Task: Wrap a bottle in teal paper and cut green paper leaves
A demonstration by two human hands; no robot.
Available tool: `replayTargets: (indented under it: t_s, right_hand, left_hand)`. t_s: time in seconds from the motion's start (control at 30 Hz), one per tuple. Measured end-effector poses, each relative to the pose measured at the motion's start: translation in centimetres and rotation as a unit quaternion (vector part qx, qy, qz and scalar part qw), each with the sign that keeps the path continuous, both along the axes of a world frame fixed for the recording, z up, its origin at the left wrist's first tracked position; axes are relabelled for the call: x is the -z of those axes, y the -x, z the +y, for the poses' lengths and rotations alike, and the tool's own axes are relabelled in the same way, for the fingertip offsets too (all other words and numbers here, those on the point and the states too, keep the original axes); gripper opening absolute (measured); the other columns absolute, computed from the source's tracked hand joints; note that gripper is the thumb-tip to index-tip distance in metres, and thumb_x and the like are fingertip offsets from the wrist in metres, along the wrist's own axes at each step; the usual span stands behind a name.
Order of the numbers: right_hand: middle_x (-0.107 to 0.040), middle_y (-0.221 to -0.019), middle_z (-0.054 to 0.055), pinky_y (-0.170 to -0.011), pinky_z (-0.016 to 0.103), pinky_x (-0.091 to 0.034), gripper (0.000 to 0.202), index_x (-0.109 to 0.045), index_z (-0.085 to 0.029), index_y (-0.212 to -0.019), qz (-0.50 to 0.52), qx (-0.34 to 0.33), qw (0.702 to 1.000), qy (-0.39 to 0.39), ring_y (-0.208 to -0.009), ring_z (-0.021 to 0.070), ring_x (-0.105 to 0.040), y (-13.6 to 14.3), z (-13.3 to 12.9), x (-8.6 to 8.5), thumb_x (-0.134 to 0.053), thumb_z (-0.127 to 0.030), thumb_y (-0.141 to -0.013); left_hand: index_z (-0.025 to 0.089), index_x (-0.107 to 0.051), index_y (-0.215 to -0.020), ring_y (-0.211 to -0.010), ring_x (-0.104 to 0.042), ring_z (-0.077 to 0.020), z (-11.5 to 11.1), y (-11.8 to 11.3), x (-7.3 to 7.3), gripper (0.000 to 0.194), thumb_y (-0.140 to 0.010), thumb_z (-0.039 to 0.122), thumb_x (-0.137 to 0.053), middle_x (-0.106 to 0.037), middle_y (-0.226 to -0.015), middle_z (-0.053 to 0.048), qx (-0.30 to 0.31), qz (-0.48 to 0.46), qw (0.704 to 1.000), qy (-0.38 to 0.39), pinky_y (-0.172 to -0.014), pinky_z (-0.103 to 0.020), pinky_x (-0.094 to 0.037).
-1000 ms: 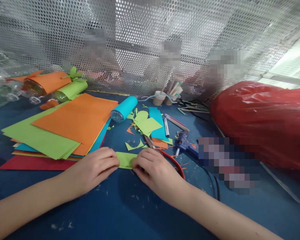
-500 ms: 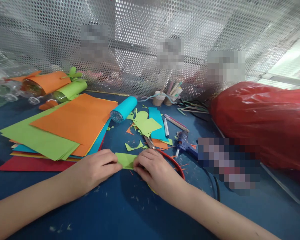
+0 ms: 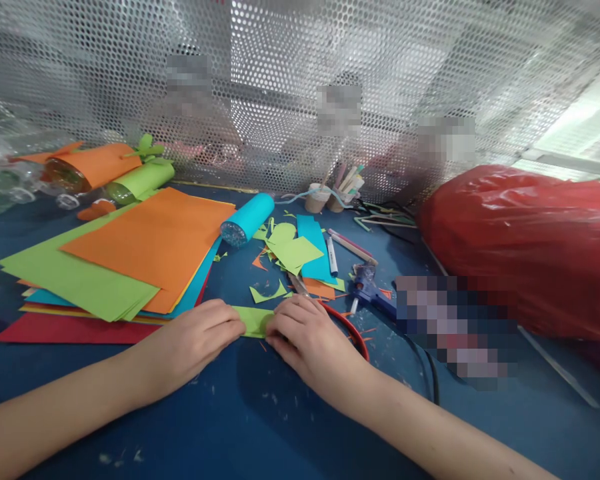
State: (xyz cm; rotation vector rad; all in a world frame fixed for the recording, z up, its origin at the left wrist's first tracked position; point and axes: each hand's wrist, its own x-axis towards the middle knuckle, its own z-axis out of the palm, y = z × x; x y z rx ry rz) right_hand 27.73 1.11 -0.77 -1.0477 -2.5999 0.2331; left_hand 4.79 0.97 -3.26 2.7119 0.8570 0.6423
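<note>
A small strip of green paper (image 3: 255, 321) lies between my hands above the blue table. My left hand (image 3: 203, 337) pinches its left end, fingers together. At the right end, my right hand (image 3: 303, 333) is closed on the same strip, its fingertips bent over the edge. Red-handled scissors (image 3: 353, 330) lie partly hidden under my right hand, blades pointing away. Beyond the strip are green paper scraps (image 3: 295, 252), a blue paper piece (image 3: 314, 247) and a blue-wrapped tube (image 3: 249, 219).
A stack of coloured paper sheets (image 3: 150, 247) stands at left, with wrapped bottles (image 3: 100, 167) behind. A blue glue gun (image 3: 373, 291) with its cable, a marker (image 3: 333, 257), stick cups (image 3: 317, 198) and a red plastic bag (image 3: 525, 247) are farther right.
My left fingers have shifted slightly and cover more of the strip's left end. My right hand stays nearly in place, still holding the strip.
</note>
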Motion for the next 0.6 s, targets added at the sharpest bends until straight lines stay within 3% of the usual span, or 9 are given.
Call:
replayTargets:
  t_s: [0.47, 0.6]
  right_hand:
    - [-0.063, -0.085, 0.006, -0.086, 0.039, -0.046, 0.006, -0.062, -0.017, -0.084, -0.024, 0.010, 0.999, 0.043, -0.087, 0.0212, -0.057, -0.06, -0.33, -0.54, -0.060, -0.016, -0.089]
    - [-0.064, -0.085, 0.006, -0.085, 0.038, -0.046, 0.008, -0.063, -0.016, -0.083, -0.020, 0.012, 0.998, 0.053, -0.086, 0.0207, -0.057, 0.00, -0.23, -0.56, -0.059, -0.015, -0.090]
  left_hand:
    - [0.020, -0.059, -0.107, -0.090, -0.056, -0.0188, 0.04, 0.22, 0.05, 0.019, -0.096, 0.015, -0.045, -0.062, -0.096, -0.005, 0.002, -0.034, 0.999, 0.029, -0.081, -0.030, -0.047]
    - [0.019, -0.062, -0.101, -0.085, -0.056, -0.0180, -0.09, 0.03, -0.24, 0.022, -0.098, 0.015, -0.040, -0.062, -0.094, -0.006, 0.006, -0.028, 0.999, 0.031, -0.075, -0.028, -0.047]
